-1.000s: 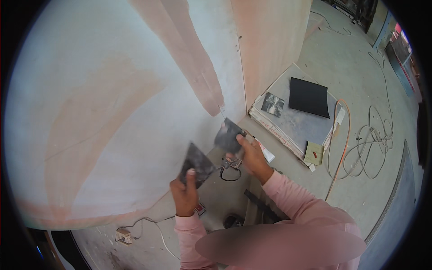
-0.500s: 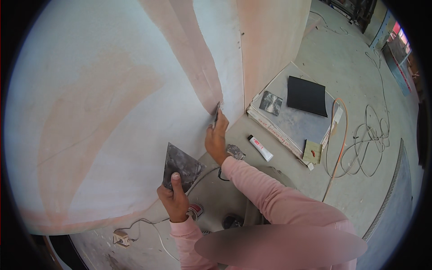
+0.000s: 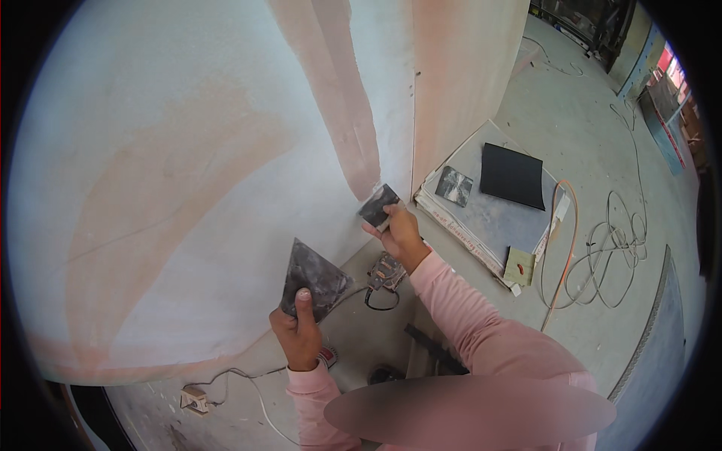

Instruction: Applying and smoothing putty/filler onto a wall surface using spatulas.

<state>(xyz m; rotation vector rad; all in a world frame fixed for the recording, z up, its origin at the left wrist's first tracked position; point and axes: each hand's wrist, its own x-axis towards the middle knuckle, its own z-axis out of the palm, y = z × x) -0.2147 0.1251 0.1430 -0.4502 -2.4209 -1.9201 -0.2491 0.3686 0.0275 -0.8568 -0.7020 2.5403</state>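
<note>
My left hand (image 3: 297, 338) is closed on a dark, grey-smeared flat plate (image 3: 316, 279), its thumb lying across the near corner. My right hand (image 3: 401, 234) grips a small dark putty spreader (image 3: 378, 204), whose broad face shows with pale smears at its lower edge. The spreader is at the lower end of a pinkish-brown filler stripe (image 3: 347, 113) that runs down a large white panel (image 3: 218, 255); whether it touches the surface I cannot tell. To the left, a wide curved band of thinner filler (image 3: 180, 203) crosses the panel.
A power sander (image 3: 385, 272) lies on the floor below my right hand. At right, a low slab (image 3: 481, 225) bears a black sheet (image 3: 511, 175), a smeared square plate (image 3: 454, 186) and a greenish pad (image 3: 520, 267). Cables (image 3: 613, 248) coil beyond; a socket block (image 3: 195, 400) sits lower left.
My right hand has moved slightly right and down, turning the spreader from edge-on to broad face. The white tube is now mostly hidden by my right arm. The left hand keeps its hold.
</note>
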